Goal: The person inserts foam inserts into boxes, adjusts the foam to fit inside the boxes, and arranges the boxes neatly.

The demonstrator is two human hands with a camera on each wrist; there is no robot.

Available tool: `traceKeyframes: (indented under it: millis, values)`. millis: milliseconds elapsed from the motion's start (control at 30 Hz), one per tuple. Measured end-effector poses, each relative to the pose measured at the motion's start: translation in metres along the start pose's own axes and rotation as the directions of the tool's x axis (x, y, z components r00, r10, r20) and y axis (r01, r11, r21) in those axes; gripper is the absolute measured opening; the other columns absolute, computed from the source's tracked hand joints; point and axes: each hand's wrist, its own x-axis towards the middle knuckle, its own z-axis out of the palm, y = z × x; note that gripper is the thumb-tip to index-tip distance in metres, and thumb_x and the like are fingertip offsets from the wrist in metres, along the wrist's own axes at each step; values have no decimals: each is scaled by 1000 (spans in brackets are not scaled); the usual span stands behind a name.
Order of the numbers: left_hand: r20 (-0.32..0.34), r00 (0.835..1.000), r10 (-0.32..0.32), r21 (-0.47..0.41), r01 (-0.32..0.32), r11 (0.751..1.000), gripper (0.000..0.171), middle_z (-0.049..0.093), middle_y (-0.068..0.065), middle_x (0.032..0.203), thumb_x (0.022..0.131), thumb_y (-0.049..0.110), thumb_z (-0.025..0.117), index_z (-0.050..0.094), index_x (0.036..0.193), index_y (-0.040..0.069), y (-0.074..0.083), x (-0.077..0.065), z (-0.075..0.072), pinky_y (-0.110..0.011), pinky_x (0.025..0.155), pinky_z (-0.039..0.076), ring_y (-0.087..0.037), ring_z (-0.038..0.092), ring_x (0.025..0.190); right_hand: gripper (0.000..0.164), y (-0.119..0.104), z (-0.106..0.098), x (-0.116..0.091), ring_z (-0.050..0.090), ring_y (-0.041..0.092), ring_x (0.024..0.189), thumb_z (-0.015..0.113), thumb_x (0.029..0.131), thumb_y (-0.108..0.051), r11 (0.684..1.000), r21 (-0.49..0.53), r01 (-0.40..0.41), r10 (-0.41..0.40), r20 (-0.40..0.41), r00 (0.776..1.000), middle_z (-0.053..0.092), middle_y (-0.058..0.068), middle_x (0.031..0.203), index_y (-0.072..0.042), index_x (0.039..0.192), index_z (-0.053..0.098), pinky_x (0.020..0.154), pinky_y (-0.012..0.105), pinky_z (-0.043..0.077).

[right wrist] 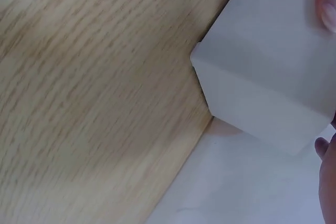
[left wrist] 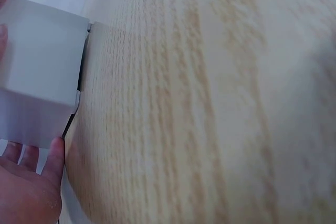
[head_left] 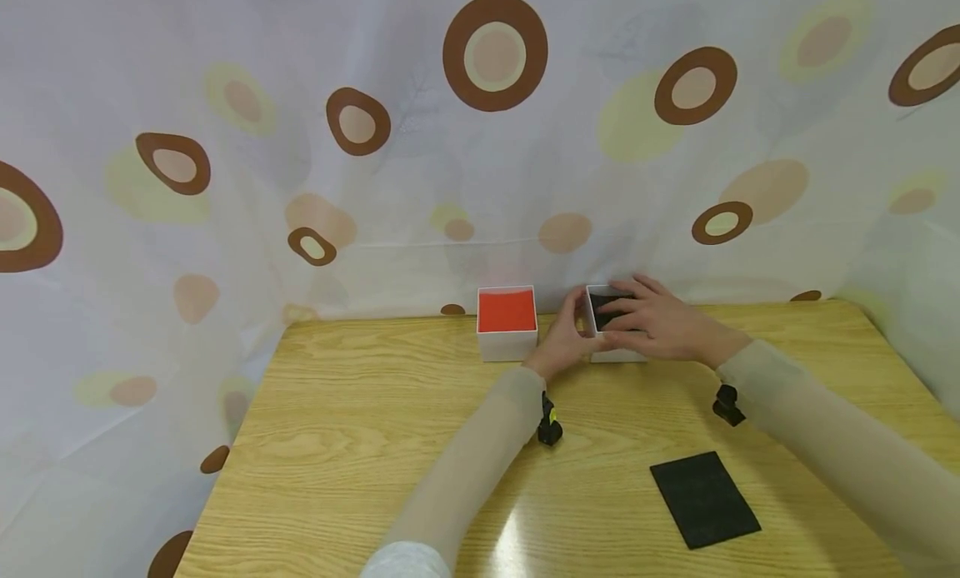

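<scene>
Near the back edge of the table stands a white open-topped box [head_left: 618,356] with black material [head_left: 602,320] inside. My left hand [head_left: 561,343] holds this box at its left side, with the thumb toward the front. In the left wrist view, fingertips of that hand [left wrist: 31,192] touch the side of the box [left wrist: 42,51]. Over the top of the box, my right hand [head_left: 660,324] spreads its fingers, touching the black material. In the right wrist view, a thumb [right wrist: 328,3] lies against the white wall of the box [right wrist: 257,51]. The fingers partly hide the box's inside.
A similar white box [head_left: 507,347] filled with red material [head_left: 507,311] stands to the left. A flat black square sheet [head_left: 705,500] lies at the front right of the wooden table [head_left: 337,445]. Behind the table hangs a patterned curtain [head_left: 420,178].
</scene>
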Motion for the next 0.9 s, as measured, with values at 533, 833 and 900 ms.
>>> traceKeyframes:
  millis: [533, 833, 900]
  values:
    - [3, 1000, -5, -25, 5, 1000, 95, 24, -12, 169, 91, 3, 79, 18, 164, 10, 0, 1, -1, -35, 113, 45, -22, 27, 155, 41, -5, 2, 12, 36, 46, 148, 56, 105, -48, 987, -57, -151, 158, 125, 980, 68, 11, 134, -12, 117, 71, 122, 64, 14]
    - [17, 1000, 15, -11, -15, 1000, 95, 32, -7, 164, 93, 10, 80, 18, 165, 16, 0, -1, 0, -27, 104, 49, -16, 38, 148, 40, -4, -5, 3, 41, 47, 144, 60, 104, -48, 992, 26, -122, 121, 33, 992, 66, 13, 138, -12, 119, 71, 119, 66, 21]
    - [17, 1000, 10, -19, -10, 1000, 97, 33, -4, 163, 92, 12, 81, 18, 165, 18, 1, -1, 0, -24, 101, 49, -14, 40, 145, 40, -5, -10, -1, 42, 47, 142, 65, 102, -44, 992, 46, -118, 118, 5, 993, 64, 14, 140, -11, 123, 71, 117, 65, 25]
